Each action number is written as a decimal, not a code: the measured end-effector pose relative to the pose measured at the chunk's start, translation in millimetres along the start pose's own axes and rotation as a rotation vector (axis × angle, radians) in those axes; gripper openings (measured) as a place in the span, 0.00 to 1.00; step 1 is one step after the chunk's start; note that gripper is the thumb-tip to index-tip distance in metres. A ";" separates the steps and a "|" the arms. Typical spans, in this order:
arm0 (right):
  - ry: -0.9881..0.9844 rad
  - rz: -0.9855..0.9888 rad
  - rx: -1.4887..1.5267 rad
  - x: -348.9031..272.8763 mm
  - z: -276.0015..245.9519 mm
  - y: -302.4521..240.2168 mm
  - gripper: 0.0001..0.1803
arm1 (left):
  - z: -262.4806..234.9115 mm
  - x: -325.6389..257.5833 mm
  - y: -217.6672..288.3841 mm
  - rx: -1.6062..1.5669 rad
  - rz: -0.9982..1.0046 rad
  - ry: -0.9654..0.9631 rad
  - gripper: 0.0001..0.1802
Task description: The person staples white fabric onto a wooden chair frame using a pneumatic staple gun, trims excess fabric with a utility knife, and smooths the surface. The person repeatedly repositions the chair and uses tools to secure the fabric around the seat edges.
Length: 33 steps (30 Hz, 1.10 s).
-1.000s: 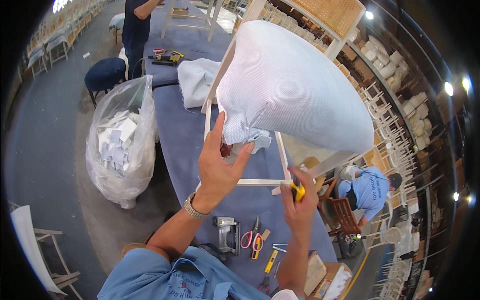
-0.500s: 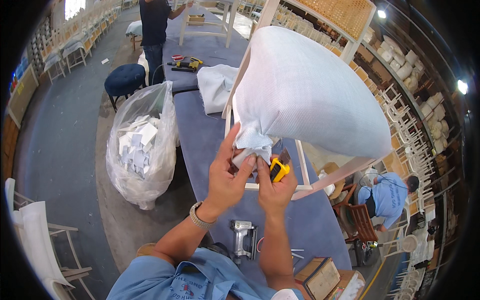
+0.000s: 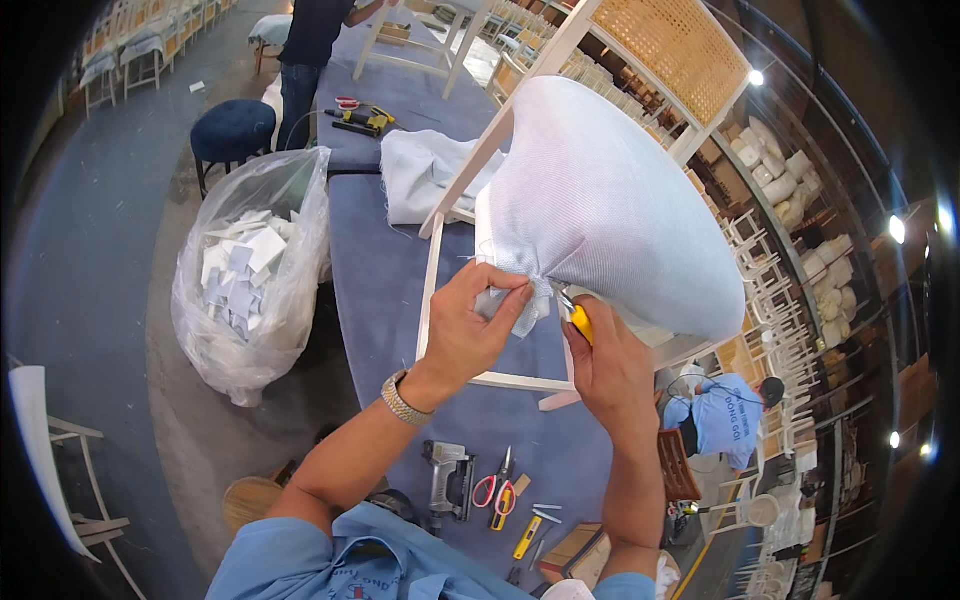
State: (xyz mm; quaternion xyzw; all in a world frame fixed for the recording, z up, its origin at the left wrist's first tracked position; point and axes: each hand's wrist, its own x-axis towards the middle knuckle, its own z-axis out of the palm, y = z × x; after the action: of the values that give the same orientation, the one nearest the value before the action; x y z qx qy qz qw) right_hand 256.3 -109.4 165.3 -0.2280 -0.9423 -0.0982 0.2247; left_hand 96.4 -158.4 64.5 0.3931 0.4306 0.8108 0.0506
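Head cam: L hand (image 3: 468, 328) angled up-R, fingers pinching fabric flap (image 3: 530, 317); R hand (image 3: 617, 375) upright, fingers round yellow tool (image 3: 581, 323).

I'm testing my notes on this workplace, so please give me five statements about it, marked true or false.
1. The left hand pinches the fabric. True.
2. The right hand is empty. False: it holds a yellow cutter.
3. The scissors lie on the table. True.
4. The watch is on the right wrist. False: it is on the left wrist.
5. The clear bag holds scraps. True.
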 end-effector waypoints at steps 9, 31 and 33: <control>-0.179 -0.084 -0.339 19.8 -19.5 -5.0 0.11 | -13.0 7.4 2.2 0.025 0.088 -0.101 0.04; -0.298 -0.070 -0.305 26.4 -31.0 10.9 0.10 | -29.3 32.4 9.1 0.047 0.055 -0.322 0.05; -0.202 -0.121 -0.217 27.3 -29.7 13.7 0.11 | -41.8 37.4 0.6 0.011 0.033 -0.349 0.07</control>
State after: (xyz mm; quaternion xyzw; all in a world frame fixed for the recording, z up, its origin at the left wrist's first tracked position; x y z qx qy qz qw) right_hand 252.3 -95.4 205.3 -0.2024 -0.9560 -0.1892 0.0967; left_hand 42.4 -170.6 73.8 0.5353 0.4132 0.7285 0.1092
